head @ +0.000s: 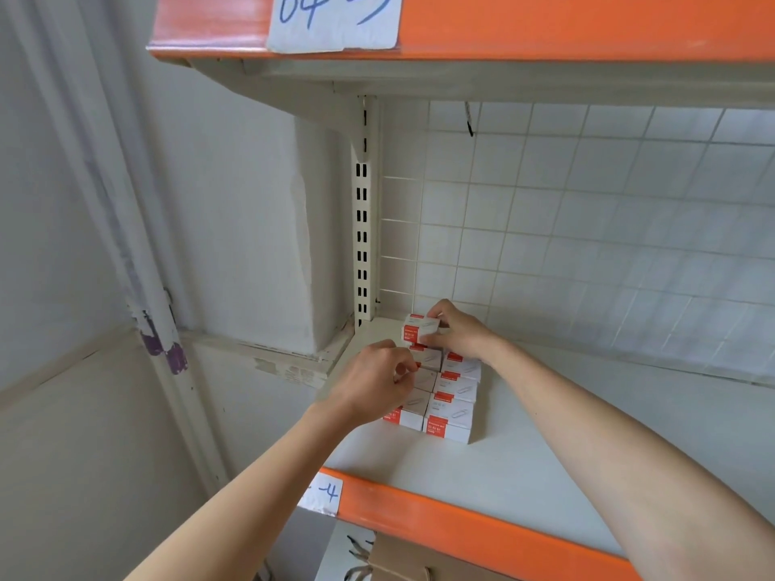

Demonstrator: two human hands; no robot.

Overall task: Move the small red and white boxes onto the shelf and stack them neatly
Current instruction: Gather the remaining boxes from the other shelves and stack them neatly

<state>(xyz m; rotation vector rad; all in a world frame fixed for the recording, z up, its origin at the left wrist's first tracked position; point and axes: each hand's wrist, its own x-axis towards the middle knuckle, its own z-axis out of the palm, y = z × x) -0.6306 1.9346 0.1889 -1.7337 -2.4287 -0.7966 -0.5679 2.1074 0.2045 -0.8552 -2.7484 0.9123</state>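
Observation:
Several small red and white boxes (451, 406) lie in two rows on the white shelf (545, 434), near its back left corner. My right hand (455, 331) grips one red and white box (419, 330) at the far end of the rows, raised above the boxes below it. My left hand (375, 381) sits over the left row, with its curled fingers pinching the edge of a box (425, 377) there. Part of the left row is hidden under this hand.
The shelf has an orange front edge (461, 526) with a paper label (323, 492). A wire grid back panel (566, 228) and a slotted upright (361, 228) stand behind. Another orange shelf (545, 23) hangs overhead. A brown paper bag (398, 564) sits below.

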